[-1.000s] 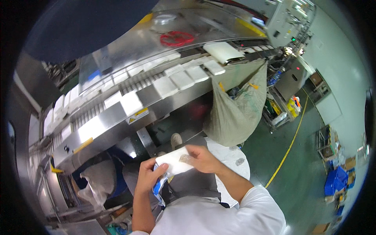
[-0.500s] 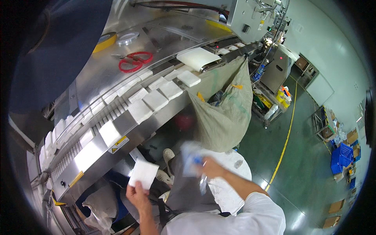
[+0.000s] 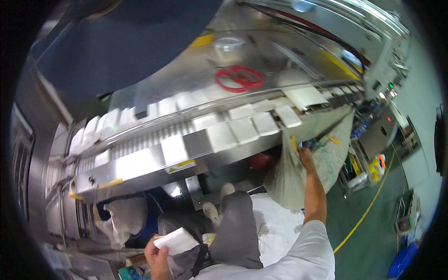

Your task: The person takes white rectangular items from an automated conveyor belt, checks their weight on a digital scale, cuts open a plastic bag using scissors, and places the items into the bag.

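My left hand (image 3: 156,255) sits low by my lap and grips a white folded pad (image 3: 176,241). My right arm stretches out to the right, and my right hand (image 3: 305,153) is at the top rim of a grey-green sack (image 3: 298,179) that hangs off the conveyor's end. A small blue and dark scrap (image 3: 311,144) shows at my right fingertips; blur hides whether the fingers hold it. Above my knees runs a steel conveyor (image 3: 140,163) carrying rows of white pads (image 3: 242,129).
Red-handled scissors (image 3: 240,77) and a roll of clear tape (image 3: 228,44) lie on the steel machine top. A white bag (image 3: 122,219) hangs under the conveyor at left. A yellow line (image 3: 368,205) crosses the green floor; cabinets and crates stand at right.
My right hand has swung from in front of my chest out to the sack's rim, carrying the wrapper. My left hand has dropped lower with the white pad.
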`<state>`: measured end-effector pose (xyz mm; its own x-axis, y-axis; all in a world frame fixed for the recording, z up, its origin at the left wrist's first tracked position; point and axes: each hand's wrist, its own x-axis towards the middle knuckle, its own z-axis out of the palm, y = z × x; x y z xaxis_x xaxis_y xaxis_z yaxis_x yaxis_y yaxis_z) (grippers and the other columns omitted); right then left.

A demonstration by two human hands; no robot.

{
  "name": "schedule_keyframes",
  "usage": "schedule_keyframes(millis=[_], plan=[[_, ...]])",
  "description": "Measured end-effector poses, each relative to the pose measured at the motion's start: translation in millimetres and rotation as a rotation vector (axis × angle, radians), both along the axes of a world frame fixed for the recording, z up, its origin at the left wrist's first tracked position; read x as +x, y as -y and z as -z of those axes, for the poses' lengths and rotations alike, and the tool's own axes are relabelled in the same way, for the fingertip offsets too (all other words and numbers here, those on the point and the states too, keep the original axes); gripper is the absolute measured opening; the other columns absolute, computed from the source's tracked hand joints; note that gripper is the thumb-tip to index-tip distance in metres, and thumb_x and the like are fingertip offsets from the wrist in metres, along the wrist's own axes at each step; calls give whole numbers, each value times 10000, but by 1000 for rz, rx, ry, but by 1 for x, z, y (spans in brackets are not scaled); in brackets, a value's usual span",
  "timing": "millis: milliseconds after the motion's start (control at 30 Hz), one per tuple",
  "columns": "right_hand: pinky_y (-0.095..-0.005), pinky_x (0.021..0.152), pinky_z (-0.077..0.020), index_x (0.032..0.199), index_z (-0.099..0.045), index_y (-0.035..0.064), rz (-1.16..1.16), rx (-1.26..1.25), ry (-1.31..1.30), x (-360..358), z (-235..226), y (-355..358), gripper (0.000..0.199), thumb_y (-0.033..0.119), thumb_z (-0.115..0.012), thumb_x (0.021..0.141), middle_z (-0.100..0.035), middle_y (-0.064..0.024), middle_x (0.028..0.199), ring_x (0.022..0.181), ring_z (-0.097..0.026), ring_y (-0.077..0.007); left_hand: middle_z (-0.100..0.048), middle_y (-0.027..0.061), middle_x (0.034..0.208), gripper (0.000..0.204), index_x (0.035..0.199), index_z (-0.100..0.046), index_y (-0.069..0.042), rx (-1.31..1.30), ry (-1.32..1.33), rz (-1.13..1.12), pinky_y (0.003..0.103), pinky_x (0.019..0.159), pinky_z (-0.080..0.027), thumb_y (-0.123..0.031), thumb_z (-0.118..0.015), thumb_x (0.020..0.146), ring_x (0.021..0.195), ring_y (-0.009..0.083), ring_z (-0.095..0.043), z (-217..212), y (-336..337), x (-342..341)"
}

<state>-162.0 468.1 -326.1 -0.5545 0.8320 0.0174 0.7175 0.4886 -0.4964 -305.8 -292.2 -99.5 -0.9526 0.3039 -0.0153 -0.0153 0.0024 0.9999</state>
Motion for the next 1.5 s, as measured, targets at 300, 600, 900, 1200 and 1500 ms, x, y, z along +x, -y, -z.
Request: schedule_keyframes(millis=[300,600,900,1200,1500], plan=[[-408,785,-479,1066,-655,50,6,248,-197,20,-47,118,202,220,-548,1048,-667,-124,969,884,-625,-280,-706,28,1016,330,1137,-715,-3,-373,-52,-635,294,827,-500,-282,-680,963,933,115,-623,-107,199,63],[-410,754,-547,1024,-690,15,-412,454,-697,-46,-152,421,245,219,-563,1072,-702,-159,924,813,-672,-313,-687,28,918,384,1065,-725,-6,-265,-193,-1384,271,678,-579,-382,-701,988,824,118,-663,-149,447,57],[-489,803,-539,1163,-647,-32,-814,61,-327,-147,-142,554,412,350,-536,1056,-706,-262,1030,926,-681,-426,-680,121,763,474,759,-710,72,-427,6,-1537,318,572,-545,-371,-787,907,705,169,-660,-96,666,47],[-514,865,-521,1143,-669,-82,-1019,123,177,-152,-9,520,494,383,-542,1035,-669,-354,1123,1013,-663,-485,-653,192,1061,907,1210,-598,102,-253,291,-1602,405,741,-569,-724,-691,846,865,265,-667,-71,686,48],[-548,1050,-430,1197,-683,-69,-1363,68,502,-166,80,480,667,537,-471,1019,-635,-346,1259,1196,-577,-510,-616,172,1129,1015,1325,-517,85,-110,323,-1472,403,777,-566,-727,-767,771,927,250,-632,-73,692,52]])
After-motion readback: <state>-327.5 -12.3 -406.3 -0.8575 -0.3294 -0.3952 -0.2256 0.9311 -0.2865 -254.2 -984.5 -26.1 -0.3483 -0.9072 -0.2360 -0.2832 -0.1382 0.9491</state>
